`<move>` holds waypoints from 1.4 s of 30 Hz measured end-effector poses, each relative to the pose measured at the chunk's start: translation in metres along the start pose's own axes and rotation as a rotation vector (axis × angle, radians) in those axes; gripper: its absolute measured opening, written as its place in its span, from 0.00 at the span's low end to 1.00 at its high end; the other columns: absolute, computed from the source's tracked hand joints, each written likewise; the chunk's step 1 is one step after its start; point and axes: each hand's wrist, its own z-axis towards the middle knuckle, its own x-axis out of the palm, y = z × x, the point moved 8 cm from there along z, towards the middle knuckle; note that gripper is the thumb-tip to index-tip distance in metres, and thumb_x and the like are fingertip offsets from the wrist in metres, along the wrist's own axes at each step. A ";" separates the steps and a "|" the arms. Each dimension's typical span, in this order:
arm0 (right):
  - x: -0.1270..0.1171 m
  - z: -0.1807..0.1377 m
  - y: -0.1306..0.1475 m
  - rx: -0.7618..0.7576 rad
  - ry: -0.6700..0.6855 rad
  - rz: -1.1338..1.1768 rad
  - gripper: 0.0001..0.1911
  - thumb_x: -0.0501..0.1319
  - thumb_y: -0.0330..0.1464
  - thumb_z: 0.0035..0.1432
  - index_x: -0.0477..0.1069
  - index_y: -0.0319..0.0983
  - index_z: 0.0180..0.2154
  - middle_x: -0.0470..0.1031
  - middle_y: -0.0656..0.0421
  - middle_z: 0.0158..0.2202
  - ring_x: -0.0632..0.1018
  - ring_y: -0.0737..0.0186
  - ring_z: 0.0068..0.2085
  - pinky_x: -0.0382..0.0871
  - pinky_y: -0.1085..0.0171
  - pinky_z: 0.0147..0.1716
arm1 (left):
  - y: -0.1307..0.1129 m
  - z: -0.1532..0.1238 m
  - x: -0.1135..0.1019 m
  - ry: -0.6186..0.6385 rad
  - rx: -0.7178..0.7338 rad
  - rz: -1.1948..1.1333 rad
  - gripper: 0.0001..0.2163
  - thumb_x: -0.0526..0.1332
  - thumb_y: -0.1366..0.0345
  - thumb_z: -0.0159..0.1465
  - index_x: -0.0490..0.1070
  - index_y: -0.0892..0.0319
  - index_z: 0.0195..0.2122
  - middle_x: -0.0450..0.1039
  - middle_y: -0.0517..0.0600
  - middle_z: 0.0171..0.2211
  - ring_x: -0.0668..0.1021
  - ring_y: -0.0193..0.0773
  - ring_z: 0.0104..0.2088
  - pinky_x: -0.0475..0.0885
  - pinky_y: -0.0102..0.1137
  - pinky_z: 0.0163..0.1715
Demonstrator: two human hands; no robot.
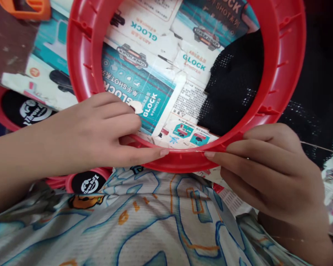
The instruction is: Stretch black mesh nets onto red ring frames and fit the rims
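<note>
A large red plastic ring (pixel 290 55), ribbed along its channel, is held above my lap. My left hand (pixel 105 133) grips its near left part, with the fingers curled over the rim and one digit laid along the near edge. On the near right part, my right hand (pixel 269 166) pinches the ring, its fingertip pressed to the inner rim close to the left one. Through the ring's opening show flattened printed cardboard boxes (pixel 166 88) and a black mesh cloth (pixel 233 81).
Red-rimmed black discs with white lettering lie at the left, one larger disc (pixel 24 109) and one smaller disc (pixel 86 181). An orange plastic piece (pixel 30 9) is at the upper left. Patterned grey clothing (pixel 155 218) covers my lap. Dark material fills the right side.
</note>
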 end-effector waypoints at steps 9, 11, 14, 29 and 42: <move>0.008 0.008 0.003 -0.026 0.066 -0.020 0.08 0.61 0.28 0.69 0.74 0.41 0.49 0.76 0.58 0.33 0.73 0.57 0.39 0.68 0.53 0.41 | -0.003 0.005 0.004 0.103 0.063 0.143 0.32 0.50 0.78 0.67 0.54 0.40 0.69 0.59 0.48 0.35 0.66 0.45 0.36 0.64 0.40 0.37; 0.011 0.008 0.004 -0.038 0.084 -0.034 0.07 0.62 0.28 0.68 0.74 0.40 0.47 0.76 0.58 0.32 0.73 0.57 0.38 0.66 0.53 0.39 | -0.002 0.007 0.004 0.130 0.044 0.153 0.34 0.51 0.78 0.66 0.54 0.39 0.69 0.58 0.48 0.34 0.66 0.45 0.36 0.64 0.39 0.36; 0.012 0.008 0.007 -0.058 0.085 -0.065 0.06 0.61 0.28 0.69 0.74 0.41 0.46 0.76 0.59 0.31 0.72 0.57 0.37 0.64 0.54 0.37 | -0.009 0.008 0.005 0.111 0.118 0.174 0.32 0.49 0.76 0.66 0.56 0.42 0.69 0.57 0.48 0.34 0.66 0.44 0.35 0.63 0.38 0.34; 0.011 0.015 0.015 -0.138 0.024 -0.286 0.10 0.61 0.24 0.67 0.75 0.44 0.35 0.75 0.63 0.28 0.70 0.59 0.36 0.58 0.56 0.34 | -0.020 0.012 0.000 0.202 0.103 0.206 0.31 0.54 0.75 0.60 0.57 0.49 0.66 0.60 0.50 0.34 0.67 0.51 0.36 0.67 0.43 0.34; 0.008 0.014 -0.013 0.126 -0.029 -0.027 0.04 0.64 0.28 0.63 0.72 0.43 0.39 0.78 0.61 0.31 0.76 0.60 0.32 0.63 0.55 0.36 | -0.022 0.008 0.008 0.291 0.114 0.145 0.40 0.57 0.76 0.60 0.46 0.57 0.74 0.74 0.52 0.37 0.71 0.53 0.37 0.70 0.46 0.37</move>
